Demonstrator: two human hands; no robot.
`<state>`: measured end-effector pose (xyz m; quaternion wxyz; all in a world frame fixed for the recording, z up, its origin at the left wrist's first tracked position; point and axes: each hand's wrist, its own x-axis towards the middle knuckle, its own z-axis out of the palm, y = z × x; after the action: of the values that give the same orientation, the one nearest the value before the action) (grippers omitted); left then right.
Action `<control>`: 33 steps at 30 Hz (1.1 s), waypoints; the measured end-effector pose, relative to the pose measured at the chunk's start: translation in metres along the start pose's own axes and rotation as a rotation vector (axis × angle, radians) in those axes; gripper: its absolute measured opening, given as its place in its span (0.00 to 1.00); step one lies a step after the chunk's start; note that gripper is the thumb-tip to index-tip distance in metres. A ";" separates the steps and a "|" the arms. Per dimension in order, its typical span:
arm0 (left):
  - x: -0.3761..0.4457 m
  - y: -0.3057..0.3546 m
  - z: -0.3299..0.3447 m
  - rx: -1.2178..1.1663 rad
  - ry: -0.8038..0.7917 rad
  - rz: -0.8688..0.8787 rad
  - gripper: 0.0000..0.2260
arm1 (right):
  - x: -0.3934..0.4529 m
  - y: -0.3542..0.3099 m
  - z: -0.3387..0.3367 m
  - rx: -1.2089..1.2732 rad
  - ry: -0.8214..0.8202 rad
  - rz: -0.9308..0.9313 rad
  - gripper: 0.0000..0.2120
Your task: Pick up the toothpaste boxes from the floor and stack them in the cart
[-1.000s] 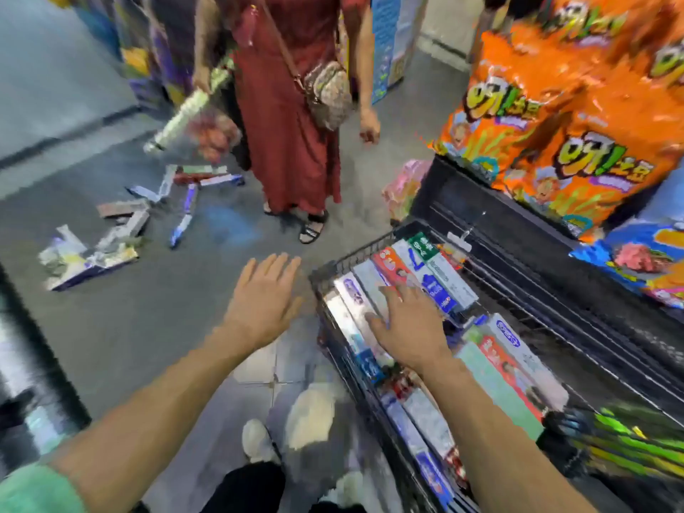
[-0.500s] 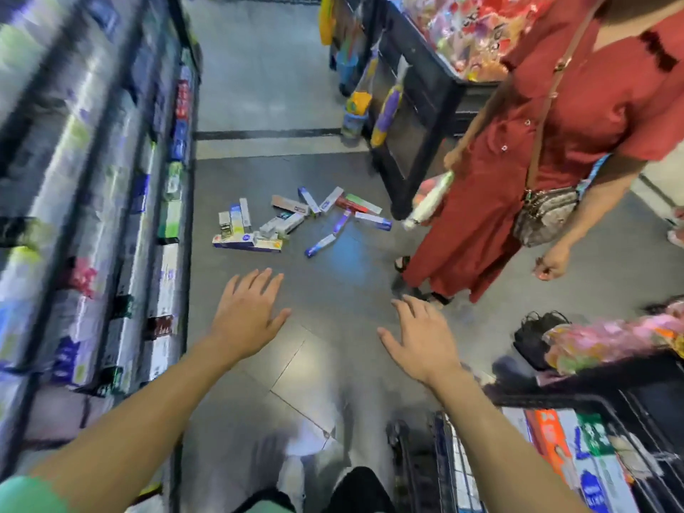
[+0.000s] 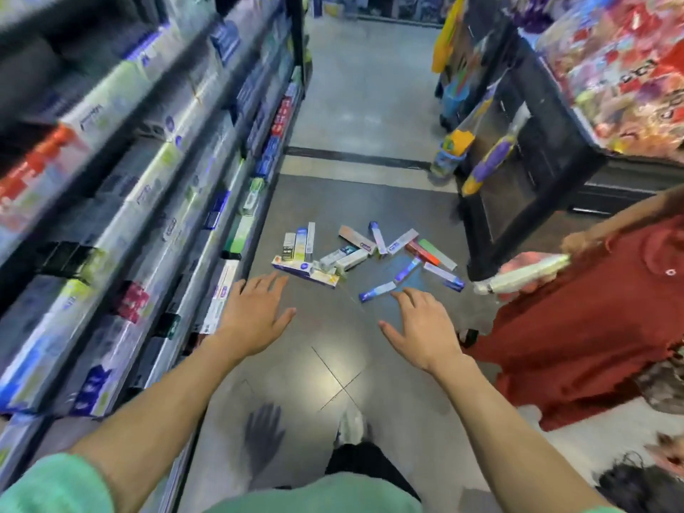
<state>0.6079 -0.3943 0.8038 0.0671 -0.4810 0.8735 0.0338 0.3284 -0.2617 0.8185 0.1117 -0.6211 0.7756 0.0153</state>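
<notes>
Shelves (image 3: 155, 201) of boxed toothpaste line the left side of a shop aisle, their stock blurred, the lowest tier running close beside the spill. Next to them, the left hand (image 3: 255, 316) reaches forward with fingers spread and empty, palm down, its fingertips near the closest corner of the toothpaste boxes (image 3: 355, 257), apparently lining up for a first grab. Those boxes lie scattered flat on the grey floor (image 3: 333, 368) in a loose heap at mid-aisle, crossing one another at odd angles, the look of stock dropped rather than placed; a long white-and-purple box (image 3: 305, 274) sits nearest the left hand and a blue one (image 3: 377, 291) nearest the right. Further right, the right hand (image 3: 422, 327) is likewise spread and holding nothing, poised just short of that blue box, so both hands seem set to gather several at once. At the far right a bystander in red (image 3: 577, 346) stands beside a dark display stand (image 3: 518, 168), holding a long pale packet (image 3: 522, 277). No cart is in view, so the stacking end of the job presumably lies behind the camera.
</notes>
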 end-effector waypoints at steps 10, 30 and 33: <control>0.126 -0.025 -0.015 -0.015 -0.057 -0.133 0.28 | 0.184 0.034 -0.033 0.005 -0.031 -0.142 0.31; 0.475 -0.190 0.038 -0.121 -0.193 -0.102 0.29 | 0.556 -0.010 0.007 0.040 -0.180 -0.052 0.30; 0.514 -0.206 0.073 -0.164 -0.144 -0.129 0.28 | 0.607 -0.017 0.043 0.056 -0.175 -0.096 0.29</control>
<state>0.5162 -0.9251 0.6556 0.0922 -0.5365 0.8279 0.1352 0.2283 -0.8411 0.6616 0.1969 -0.6506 0.7322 0.0425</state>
